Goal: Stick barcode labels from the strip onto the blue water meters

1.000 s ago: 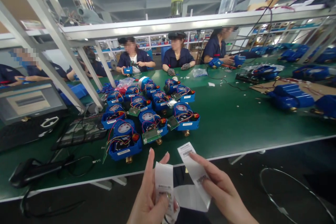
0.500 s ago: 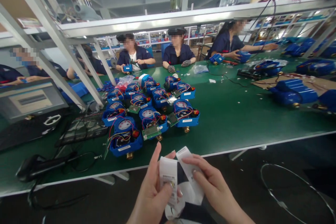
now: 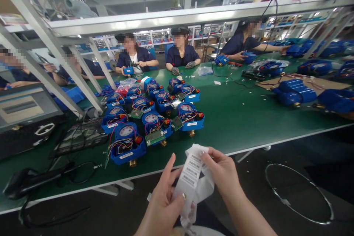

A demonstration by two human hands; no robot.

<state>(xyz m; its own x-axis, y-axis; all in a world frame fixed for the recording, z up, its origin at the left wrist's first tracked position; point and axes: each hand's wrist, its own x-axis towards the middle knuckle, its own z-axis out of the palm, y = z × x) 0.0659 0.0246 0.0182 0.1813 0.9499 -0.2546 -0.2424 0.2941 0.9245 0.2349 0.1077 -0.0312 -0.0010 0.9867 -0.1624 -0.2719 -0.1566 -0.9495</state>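
Both my hands hold a white strip of barcode labels (image 3: pixel 190 171) below the near edge of the green table (image 3: pixel 243 118). My left hand (image 3: pixel 163 206) pinches its lower part with thumb and fingers. My right hand (image 3: pixel 221 171) grips the top of the strip, which curls over its fingers. Just beyond the hands, several open blue water meters (image 3: pixel 155 114) with red wires and small green circuit boards stand grouped on the table; the nearest blue meter (image 3: pixel 126 146) sits by the table edge.
A monitor (image 3: pixel 26 107), a keyboard (image 3: pixel 80 136) and a black handheld scanner (image 3: pixel 22 184) with cable lie at left. Closed blue meters (image 3: pixel 294 94) lie at right. Several co-workers in dark uniforms sit across the table. A wire ring (image 3: pixel 298 193) lies on the floor.
My hands have come together: the two separate parts of the label strip now overlap into one bunch, and my right hand has moved from its side to its top. The view has shifted slightly right.
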